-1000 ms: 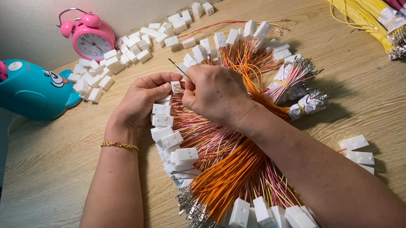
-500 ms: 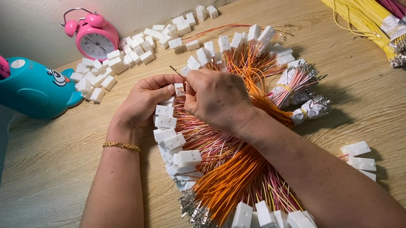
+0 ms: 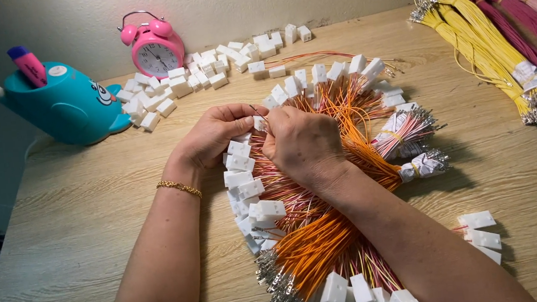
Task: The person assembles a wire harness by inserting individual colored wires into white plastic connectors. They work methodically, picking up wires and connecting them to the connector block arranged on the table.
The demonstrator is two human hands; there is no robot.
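Both hands, left hand (image 3: pixel 216 136) and right hand (image 3: pixel 303 145), pinch a white connector (image 3: pixel 259 123); its wire points up-left.

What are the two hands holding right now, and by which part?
Left hand and right hand pinch a small white connector between fingertips; exact grip points are hidden.

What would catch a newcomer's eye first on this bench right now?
Probably the fan of orange and pink wires with white connectors in the middle of the wooden table, where the left hand and right hand meet over one small white connector. Next, the pink alarm clock and teal whale-shaped holder at the back left, and yellow and magenta wire bundles at the back right.
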